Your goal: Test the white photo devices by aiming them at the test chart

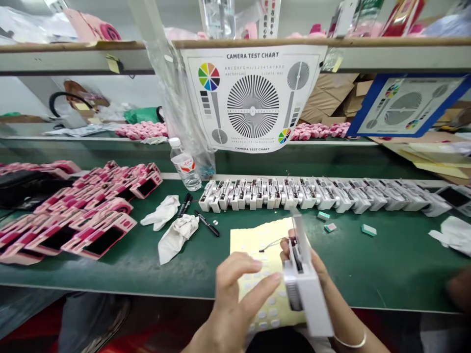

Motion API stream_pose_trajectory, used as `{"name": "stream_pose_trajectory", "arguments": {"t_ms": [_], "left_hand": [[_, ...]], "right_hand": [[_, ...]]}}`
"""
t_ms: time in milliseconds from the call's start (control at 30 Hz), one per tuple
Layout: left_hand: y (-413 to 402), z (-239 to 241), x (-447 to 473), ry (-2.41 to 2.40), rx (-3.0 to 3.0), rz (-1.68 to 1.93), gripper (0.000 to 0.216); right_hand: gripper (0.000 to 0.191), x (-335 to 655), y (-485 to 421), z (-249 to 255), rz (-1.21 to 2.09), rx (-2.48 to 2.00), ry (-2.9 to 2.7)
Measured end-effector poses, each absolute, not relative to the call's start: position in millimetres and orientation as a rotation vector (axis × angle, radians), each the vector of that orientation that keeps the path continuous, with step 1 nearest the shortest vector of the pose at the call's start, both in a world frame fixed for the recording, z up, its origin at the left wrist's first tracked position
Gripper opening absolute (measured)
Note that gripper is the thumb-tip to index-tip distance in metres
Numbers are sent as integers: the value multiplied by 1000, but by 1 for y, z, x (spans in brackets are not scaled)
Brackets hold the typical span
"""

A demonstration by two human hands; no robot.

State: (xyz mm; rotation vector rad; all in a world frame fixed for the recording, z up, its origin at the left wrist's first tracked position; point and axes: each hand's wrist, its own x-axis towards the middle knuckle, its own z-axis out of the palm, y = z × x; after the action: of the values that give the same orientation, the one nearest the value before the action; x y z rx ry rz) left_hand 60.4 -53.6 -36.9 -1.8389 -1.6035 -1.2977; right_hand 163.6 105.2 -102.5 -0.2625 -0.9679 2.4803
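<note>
While the right hand (318, 264) clasps a white casing (306, 290) (tilted), the left hand (235, 294) is palm-down, grip spread.

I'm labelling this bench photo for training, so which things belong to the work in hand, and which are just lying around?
In hand:
white unit, gripped by the right hand
yellow sticker sheet, touched by the left hand
row of white units, probably the same batch

Lying about:
water bottle
markers
white cloths
pink cameras
teal blocks
test chart
</note>
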Motion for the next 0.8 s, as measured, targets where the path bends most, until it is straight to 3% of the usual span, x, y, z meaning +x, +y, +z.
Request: {"name": "stream_pose_trajectory", "arguments": {"t_ms": [133,333,533,800], "left_hand": [[-56,-50,50,-1824,-1708,-1249,47],[-54,-114,22,-2068,-1731,-962,32],[-59,-184,-3,-2147,-1726,-789,27],[-58,-195,-8,-2261,-1759,-759,24]], "right_hand": [[37,143,104,-115,2563,-256,-918],[64,117,102,-130,2518,-372,-895],[65,95,105,-126,2477,-438,-908],[56,90,103,-115,2422,-443,-1040]]}}
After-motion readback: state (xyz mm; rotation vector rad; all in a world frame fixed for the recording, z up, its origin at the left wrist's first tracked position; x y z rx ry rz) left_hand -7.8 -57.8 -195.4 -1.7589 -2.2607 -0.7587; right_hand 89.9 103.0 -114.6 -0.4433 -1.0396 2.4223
